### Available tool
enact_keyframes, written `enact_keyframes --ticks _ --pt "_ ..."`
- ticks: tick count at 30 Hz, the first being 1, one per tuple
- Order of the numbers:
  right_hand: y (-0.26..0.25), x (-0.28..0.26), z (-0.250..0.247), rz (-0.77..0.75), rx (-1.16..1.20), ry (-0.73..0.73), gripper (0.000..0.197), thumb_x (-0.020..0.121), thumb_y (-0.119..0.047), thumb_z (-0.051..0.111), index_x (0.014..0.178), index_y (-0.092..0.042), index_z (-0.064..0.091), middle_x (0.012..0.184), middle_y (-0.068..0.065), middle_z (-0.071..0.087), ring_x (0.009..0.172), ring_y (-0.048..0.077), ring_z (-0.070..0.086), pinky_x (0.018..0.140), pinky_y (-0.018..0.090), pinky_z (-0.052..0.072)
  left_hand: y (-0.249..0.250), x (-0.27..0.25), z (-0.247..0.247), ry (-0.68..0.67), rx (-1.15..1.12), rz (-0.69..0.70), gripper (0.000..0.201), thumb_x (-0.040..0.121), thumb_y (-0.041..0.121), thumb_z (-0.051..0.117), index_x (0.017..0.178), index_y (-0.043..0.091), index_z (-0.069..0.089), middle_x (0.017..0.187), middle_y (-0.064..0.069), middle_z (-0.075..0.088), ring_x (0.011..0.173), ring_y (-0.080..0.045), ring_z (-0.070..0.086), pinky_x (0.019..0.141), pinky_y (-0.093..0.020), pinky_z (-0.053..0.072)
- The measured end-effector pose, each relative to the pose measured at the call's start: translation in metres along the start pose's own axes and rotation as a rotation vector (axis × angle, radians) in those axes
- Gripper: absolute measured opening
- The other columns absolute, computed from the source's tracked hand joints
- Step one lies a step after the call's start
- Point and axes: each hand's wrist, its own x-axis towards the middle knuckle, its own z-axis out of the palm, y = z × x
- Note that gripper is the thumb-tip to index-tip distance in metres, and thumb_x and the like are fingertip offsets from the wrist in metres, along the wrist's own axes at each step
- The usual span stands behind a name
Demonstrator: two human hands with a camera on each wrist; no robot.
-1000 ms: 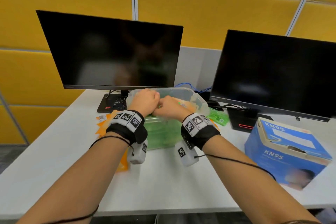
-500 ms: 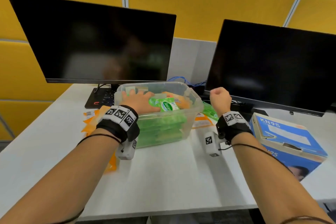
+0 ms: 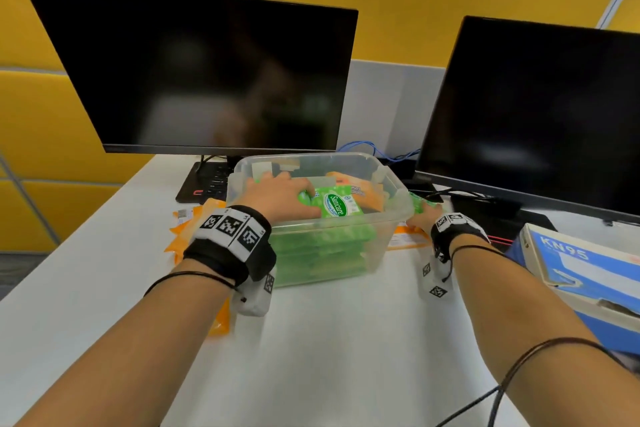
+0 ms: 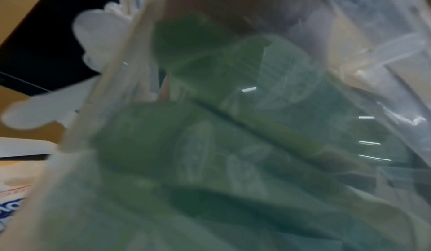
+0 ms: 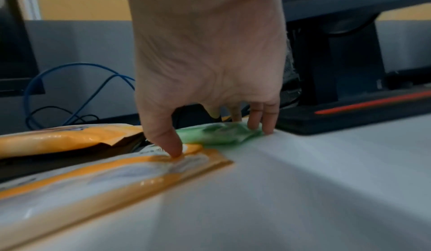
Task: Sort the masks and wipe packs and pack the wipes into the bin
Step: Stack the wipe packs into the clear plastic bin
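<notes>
A clear plastic bin [image 3: 384, 246] stands mid-table with green wipe packs [image 4: 233, 144] stacked inside. My left hand [image 3: 277, 198] reaches into it and holds the left end of the top green wipe pack [image 3: 337, 204]; an orange pack [image 3: 367, 192] lies beside that. My right hand [image 3: 424, 217] is down on the table right of the bin. In the right wrist view its fingers [image 5: 261, 124] touch the far edge of a small green wipe pack [image 5: 219, 133] lying flat, while the thumb presses an orange-and-white pack [image 5: 116, 174].
A blue KN95 box [image 3: 588, 274] sits at the right edge. Two dark monitors [image 3: 207, 73] [image 3: 536, 114] stand behind the bin, the right one's base [image 5: 349, 111] close to my fingers. More orange packs [image 3: 194, 229] lie left of the bin. A blue cable [image 5: 70, 92] loops behind.
My right hand left the bin, swung right and dropped onto the table at the green pack. My left hand stayed in the bin on the top green pack.
</notes>
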Motion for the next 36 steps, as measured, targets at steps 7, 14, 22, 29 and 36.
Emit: enact_keyframes --ticks 7,14,22,29,36 --pt "0.021 0.043 0.012 0.089 -0.023 -0.028 0.092 0.030 -0.072 0.073 0.106 -0.023 0.056 0.105 0.004 0.065 0.080 0.023 0.065 0.070 0.036 0.052 -0.001 0.007 0.003 0.074 -0.134 -0.044 0.060 0.084 0.061 0.050 0.135 0.033 0.039 0.136 -0.004 0.050 0.127 -0.030 0.041 0.104 -0.051 0.037" --pt "-0.012 -0.035 0.004 -0.124 -0.173 0.161 0.014 0.085 -0.028 0.061 0.095 -0.018 0.062 0.092 0.003 0.066 0.079 0.022 0.062 0.068 0.032 0.048 0.002 0.003 0.000 0.049 -0.141 -0.100 0.061 0.091 0.050 0.045 0.143 0.020 0.032 0.145 -0.014 0.039 0.134 -0.035 0.034 0.108 -0.050 0.034" --pt "-0.022 -0.134 -0.062 -0.344 0.411 0.609 0.020 0.091 -0.019 0.059 0.108 -0.008 0.058 0.095 0.011 0.064 0.081 0.026 0.059 0.069 0.029 0.043 0.001 0.003 0.000 0.047 -0.189 -0.075 0.050 0.094 0.047 0.043 0.139 0.026 0.036 0.140 -0.013 0.045 0.132 -0.036 0.035 0.107 -0.048 0.034" --pt "-0.093 -0.189 -0.086 -0.599 0.935 0.324 0.046 0.084 -0.018 0.071 0.123 -0.008 0.049 0.110 0.001 0.063 0.095 0.014 0.062 0.081 0.030 0.054 0.003 0.002 -0.001 0.269 -0.258 -0.068 0.037 0.100 0.030 0.024 0.129 0.023 0.046 0.133 -0.005 0.055 0.126 -0.028 0.046 0.111 -0.062 0.008" --pt "-0.131 -0.195 -0.067 -0.397 0.009 -0.013 0.041 0.097 -0.018 0.044 0.136 -0.004 0.045 0.141 0.016 0.047 0.131 0.031 0.042 0.105 0.036 0.034 0.001 0.006 0.002 0.095 -0.067 0.131 0.054 0.087 0.062 0.042 0.137 0.040 0.042 0.146 0.004 0.044 0.135 -0.025 0.039 0.113 -0.055 0.020"
